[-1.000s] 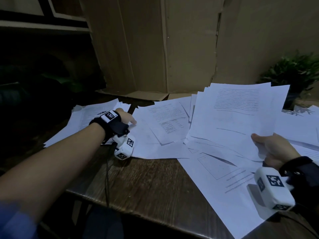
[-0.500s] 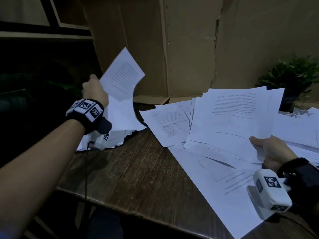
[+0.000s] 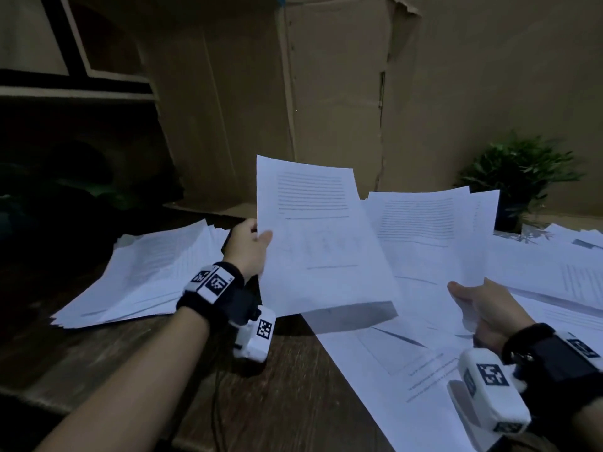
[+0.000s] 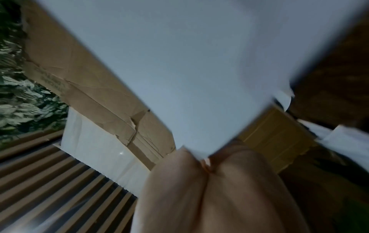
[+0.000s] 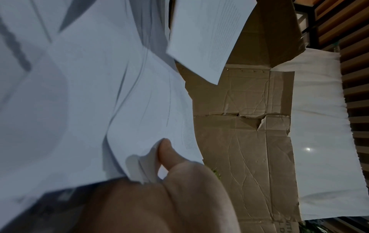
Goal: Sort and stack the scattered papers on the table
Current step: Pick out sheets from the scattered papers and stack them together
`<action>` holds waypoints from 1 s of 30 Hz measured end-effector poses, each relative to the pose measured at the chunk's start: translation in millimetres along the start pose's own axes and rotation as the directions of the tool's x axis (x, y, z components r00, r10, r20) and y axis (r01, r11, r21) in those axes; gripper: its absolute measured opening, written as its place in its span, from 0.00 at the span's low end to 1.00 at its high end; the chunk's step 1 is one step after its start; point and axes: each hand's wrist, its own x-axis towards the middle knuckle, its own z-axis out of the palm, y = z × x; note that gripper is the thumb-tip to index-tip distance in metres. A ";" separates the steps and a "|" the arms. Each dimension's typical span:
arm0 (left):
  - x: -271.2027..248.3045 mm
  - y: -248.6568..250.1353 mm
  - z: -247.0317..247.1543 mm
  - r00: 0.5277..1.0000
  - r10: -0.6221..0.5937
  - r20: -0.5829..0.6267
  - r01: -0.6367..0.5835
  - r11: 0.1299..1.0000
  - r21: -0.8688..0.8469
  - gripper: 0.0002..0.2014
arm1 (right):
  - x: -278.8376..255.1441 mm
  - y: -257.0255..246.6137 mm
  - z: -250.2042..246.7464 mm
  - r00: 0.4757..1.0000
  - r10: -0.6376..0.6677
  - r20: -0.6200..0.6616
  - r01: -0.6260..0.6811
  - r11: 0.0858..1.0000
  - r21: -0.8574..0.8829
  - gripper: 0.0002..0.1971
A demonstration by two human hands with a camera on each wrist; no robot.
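My left hand point(image 3: 249, 246) pinches a printed white sheet point(image 3: 316, 236) by its left edge and holds it upright above the table's middle; the left wrist view shows the same sheet point(image 4: 199, 71) between thumb and fingers. My right hand point(image 3: 479, 305) grips a fanned bundle of papers point(image 3: 430, 230) at its lower corner, thumb on top, as the right wrist view shows at the bundle point(image 5: 99, 102). A loose pile of papers point(image 3: 143, 275) lies at the left of the table. More scattered sheets point(image 3: 391, 360) lie flat under and right of my hands.
Flattened cardboard point(image 3: 326, 93) stands behind the dark wooden table point(image 3: 261, 402). A small potted plant point(image 3: 515, 184) sits at the back right. Further sheets point(image 3: 561, 272) cover the right side. The table's near edge runs below my left forearm.
My left hand lifted one sheet off the left pile, raised it, then carried it rightward to the middle, next to the bundle. My right hand kept holding its bundle almost still.
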 end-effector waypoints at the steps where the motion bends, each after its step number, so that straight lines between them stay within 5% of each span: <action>1: 0.1 -1.9 4.3 1.000 -0.006 0.008 0.006 1.000 -0.016 0.11 | 1.6 0.4 -0.3 1.000 0.006 -0.001 -0.006 1.000 -0.009 0.22; 3: -0.9 -1.9 12.5 0.999 -0.015 0.029 0.017 0.999 -0.044 0.11 | 1.2 -0.7 -0.4 1.000 0.004 0.016 -0.004 1.000 -0.019 0.27; 6: -2.8 3.6 24.4 0.996 -0.019 0.084 0.024 0.998 -0.056 0.07 | -5.1 -5.6 4.2 0.993 0.028 0.117 -0.025 0.999 -0.030 0.18; 10: -8.5 10.8 40.6 0.976 -0.030 0.217 0.024 0.999 0.033 0.07 | -22.6 -12.4 14.9 0.955 0.031 0.294 -0.005 0.996 -0.089 0.17; 18: -14.5 10.5 56.3 0.974 -0.108 0.198 0.115 0.993 -0.026 0.09 | -39.6 -20.4 27.4 0.910 0.017 0.415 0.040 0.991 -0.129 0.16; 23: -15.8 9.2 58.6 0.972 -0.139 0.189 0.162 0.981 -0.108 0.06 | -37.0 -17.3 24.9 0.930 0.013 0.367 0.054 0.984 -0.171 0.18; 28: -18.4 9.9 64.5 0.996 -0.076 0.056 0.085 0.981 -0.173 0.08 | -35.3 -15.1 27.2 0.951 0.093 0.294 -0.076 0.995 -0.068 0.14; 30: -20.1 12.4 69.2 0.999 -0.050 0.018 0.052 0.984 -0.172 0.10 | -33.5 -14.6 25.9 0.951 0.143 0.275 -0.131 0.989 -0.063 0.26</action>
